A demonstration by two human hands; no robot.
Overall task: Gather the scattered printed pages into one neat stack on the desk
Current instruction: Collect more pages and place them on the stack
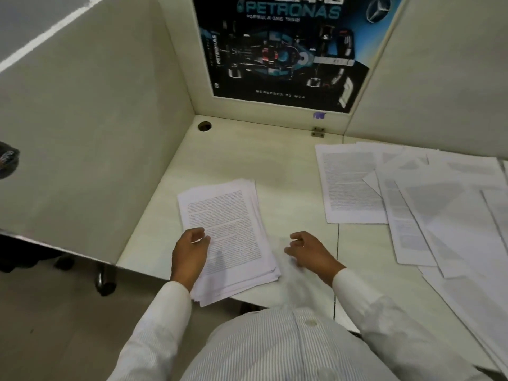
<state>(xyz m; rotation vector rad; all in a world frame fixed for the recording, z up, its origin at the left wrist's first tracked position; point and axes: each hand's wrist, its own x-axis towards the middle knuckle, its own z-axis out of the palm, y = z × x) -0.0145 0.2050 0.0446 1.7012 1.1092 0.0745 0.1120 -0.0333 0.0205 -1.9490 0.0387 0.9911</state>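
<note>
Shirt front (288,345) and both sleeves fill the lower edge of the view.

1. Desk (247,155): pale top, walled by partitions on the left and rear.
2. Loose pages (439,215): an overlapping spread on the right part of the desk, running from the rear partition down to the near edge. Sheets lie at mixed angles. The leftmost sheet lies with its long axis pointing roughly away from the person.
3. Stack (231,215): gathered pages at the near left of the desk, edges not yet square. Its long axis points away from the person, and its near corner overhangs the desk edge.
4. Right hand (310,251): just right of the stack, fingers loosely curled, grasping nothing. Slightly blurred.
5. Left hand (189,254): at the stack's near-left edge, fingers curled against it. Whether they pinch the sheets cannot be told.

Governing relation: the loose pages lie to the right of both hands and well apart from the stack. The right hand is the nearer. Judgement: the next reach goes rightward with that hand, while the left steadies the stack. Most pages are still ungathered.
</note>
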